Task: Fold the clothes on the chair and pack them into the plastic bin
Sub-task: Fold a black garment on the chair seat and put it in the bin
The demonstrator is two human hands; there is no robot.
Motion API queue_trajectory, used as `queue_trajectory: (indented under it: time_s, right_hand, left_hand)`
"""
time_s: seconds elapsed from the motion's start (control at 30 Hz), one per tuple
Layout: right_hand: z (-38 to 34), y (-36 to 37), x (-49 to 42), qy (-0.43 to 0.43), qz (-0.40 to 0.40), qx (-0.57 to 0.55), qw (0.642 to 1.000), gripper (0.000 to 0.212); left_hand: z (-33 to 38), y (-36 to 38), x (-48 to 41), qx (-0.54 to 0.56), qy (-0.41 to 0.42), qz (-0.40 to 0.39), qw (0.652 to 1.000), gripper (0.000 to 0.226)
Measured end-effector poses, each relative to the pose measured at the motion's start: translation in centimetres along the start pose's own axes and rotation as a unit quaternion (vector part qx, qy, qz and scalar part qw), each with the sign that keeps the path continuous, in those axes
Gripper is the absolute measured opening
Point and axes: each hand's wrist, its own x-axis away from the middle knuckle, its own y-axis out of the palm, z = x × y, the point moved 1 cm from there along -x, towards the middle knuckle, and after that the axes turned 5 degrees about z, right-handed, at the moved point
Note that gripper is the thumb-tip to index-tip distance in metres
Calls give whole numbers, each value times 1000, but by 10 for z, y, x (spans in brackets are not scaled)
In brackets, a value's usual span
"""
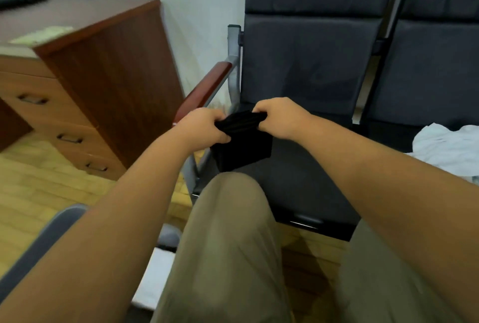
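A small black folded garment hangs in the air over the front left of the dark grey chair seat. My left hand grips its top left corner and my right hand grips its top right corner, both with curled fingers. White clothes lie crumpled on the neighbouring seat at the right edge. A grey rim with something white beside it shows at the lower left; I cannot tell whether it is the plastic bin.
A brown wooden desk with drawers stands at the left. The chair's red-brown armrest lies just behind my left hand. My knees in khaki trousers fill the foreground. The floor is yellow wood.
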Motion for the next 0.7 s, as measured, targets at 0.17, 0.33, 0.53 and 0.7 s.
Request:
queue_trajectory:
  time_s: [0.17, 0.33, 0.53, 0.7]
  right_hand:
    - [-78, 37, -18, -97, -46, 66, 992, 12]
    - [-149, 92, -26, -178, -117, 76, 974, 15]
    - [-219, 174, -27, -229, -242, 126, 934, 25]
    - [-252, 241, -18, -232, -309, 162, 908, 20]
  left_hand:
    - [-59, -32, 62, 60, -75, 22, 995, 20]
    - [-132, -38, 126, 99, -165, 35, 981, 17]
    - [-206, -14, 198, 142, -266, 53, 952, 17]
    - [-246, 21, 240, 183, -332, 47, 924, 18]
